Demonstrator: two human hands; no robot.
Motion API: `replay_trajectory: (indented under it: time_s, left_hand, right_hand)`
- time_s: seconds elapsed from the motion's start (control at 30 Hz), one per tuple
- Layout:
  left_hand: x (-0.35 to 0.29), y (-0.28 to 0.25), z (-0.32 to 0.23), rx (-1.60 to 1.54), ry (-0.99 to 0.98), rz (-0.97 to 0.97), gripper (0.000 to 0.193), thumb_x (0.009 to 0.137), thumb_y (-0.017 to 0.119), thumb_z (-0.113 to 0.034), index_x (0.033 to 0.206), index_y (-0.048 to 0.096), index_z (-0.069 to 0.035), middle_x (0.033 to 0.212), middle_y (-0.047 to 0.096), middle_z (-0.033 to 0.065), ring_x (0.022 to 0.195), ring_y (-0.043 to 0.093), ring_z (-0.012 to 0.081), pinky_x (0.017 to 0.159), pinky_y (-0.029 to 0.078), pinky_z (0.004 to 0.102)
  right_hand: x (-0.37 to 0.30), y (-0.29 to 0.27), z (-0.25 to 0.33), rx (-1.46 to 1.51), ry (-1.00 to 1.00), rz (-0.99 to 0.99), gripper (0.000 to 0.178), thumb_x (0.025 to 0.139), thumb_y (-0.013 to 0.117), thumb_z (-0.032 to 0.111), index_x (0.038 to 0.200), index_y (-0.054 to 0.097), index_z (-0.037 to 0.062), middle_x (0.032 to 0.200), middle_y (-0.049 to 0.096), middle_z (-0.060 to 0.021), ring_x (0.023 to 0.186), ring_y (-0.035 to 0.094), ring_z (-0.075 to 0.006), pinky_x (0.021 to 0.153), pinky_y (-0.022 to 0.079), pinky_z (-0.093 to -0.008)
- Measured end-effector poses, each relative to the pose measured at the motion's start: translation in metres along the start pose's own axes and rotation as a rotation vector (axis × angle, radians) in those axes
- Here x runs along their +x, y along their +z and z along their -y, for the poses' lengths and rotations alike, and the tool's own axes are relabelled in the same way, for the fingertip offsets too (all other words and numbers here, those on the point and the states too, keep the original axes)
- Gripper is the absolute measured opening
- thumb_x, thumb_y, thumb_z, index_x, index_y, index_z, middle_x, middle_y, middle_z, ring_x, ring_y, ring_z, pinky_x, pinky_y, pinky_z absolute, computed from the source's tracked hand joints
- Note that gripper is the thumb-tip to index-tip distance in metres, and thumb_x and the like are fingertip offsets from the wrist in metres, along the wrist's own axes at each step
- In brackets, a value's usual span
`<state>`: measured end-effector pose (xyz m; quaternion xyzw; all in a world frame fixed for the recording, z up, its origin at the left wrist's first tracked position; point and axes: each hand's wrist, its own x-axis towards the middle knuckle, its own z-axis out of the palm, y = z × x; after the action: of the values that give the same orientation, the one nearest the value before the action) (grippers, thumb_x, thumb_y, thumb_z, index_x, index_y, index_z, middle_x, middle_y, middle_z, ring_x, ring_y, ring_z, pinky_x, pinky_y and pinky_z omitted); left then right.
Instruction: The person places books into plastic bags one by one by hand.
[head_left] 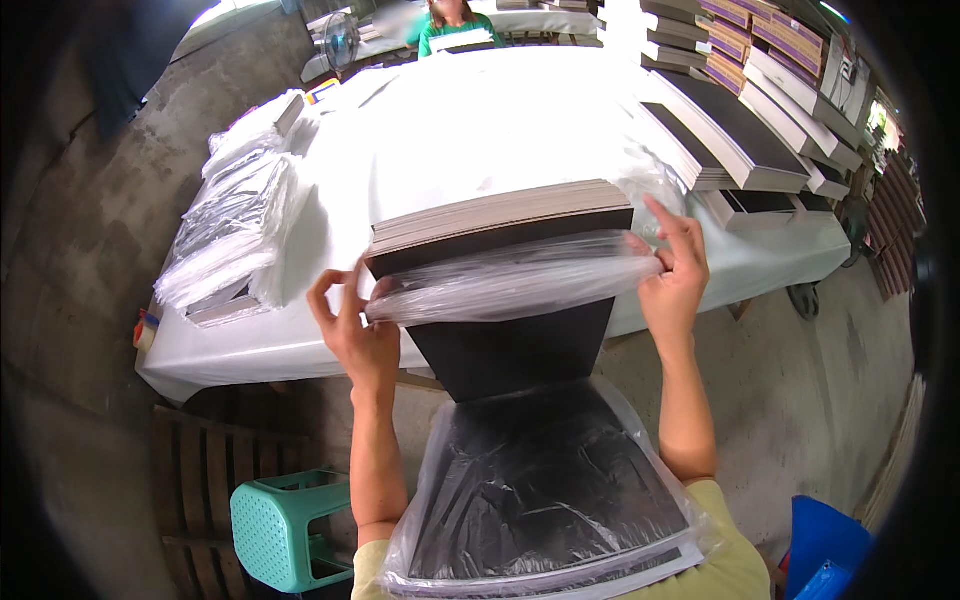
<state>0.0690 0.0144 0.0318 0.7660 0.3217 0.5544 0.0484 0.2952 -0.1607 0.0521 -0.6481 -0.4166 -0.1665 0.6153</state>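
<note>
Stretching between two bare hands, a band of clear plastic film (pixel 515 285), thin, glossy and finely creased, is pinched at its left end by the curled left hand (pixel 358 335) and at its right end by the right hand (pixel 678 272), whose forefinger is raised. Just behind the film, at the near edge of the white-covered table (pixel 450 120), a square-cornered stack of boards (pixel 500 212) is laid, pale and layered along its edges, black below; its ends are flanked by the hands. Lower down, a smooth black panel (pixel 515 350) and a flat, film-wrapped slab (pixel 550 480) are seen; whether they are joined cannot be told. Rumpled bagged bundles (pixel 240 205) are piled along the table's left edge, black-topped boards (pixel 735 125) toward its right. Print on the purple-and-tan cartons (pixel 785 45) beyond cannot be made out.
</note>
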Motion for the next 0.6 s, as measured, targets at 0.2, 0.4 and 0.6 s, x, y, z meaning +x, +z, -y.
replay_trajectory:
  time_s: [0.2,0.4,0.6]
  left_hand:
    - [-0.013,-0.018,0.002,-0.063,0.221,-0.191,0.05,0.048,0.042,0.018,0.089,0.063,-0.001,0.079,0.056,0.0088,0.066,0.055,0.019,0.058,0.045,0.0248]
    - [-0.006,-0.071,0.008,-0.999,-0.388,0.458,0.019,0.06,0.058,-0.013,0.066,0.053,0.005,0.06,0.049,0.0038,0.053,0.043,0.0105,0.049,0.032,0.0216]
    - [-0.017,-0.067,0.005,-1.199,-1.038,1.344,0.01,0.075,0.058,-0.006,0.082,0.055,0.001,0.078,0.055,0.0022,0.069,0.049,0.0086,0.062,0.037,0.0197]
  right_hand:
    - [-0.005,-0.009,-0.005,-0.199,-0.264,-0.071,0.044,0.06,0.06,-0.018,0.094,0.063,0.0082,0.09,0.045,-0.0048,0.054,0.042,-0.0074,0.043,0.038,-0.0209]
    - [0.001,-0.058,0.036,0.093,0.108,0.362,0.018,0.063,0.069,-0.002,0.073,0.055,0.0029,0.068,0.049,0.0003,0.056,0.043,-0.0049,0.045,0.031,-0.0179]
    - [-0.006,-0.091,0.011,0.764,0.736,0.991,0.031,0.066,0.069,0.012,0.089,0.052,0.0006,0.064,0.049,0.0033,0.054,0.042,-0.001,0.047,0.029,-0.0145]
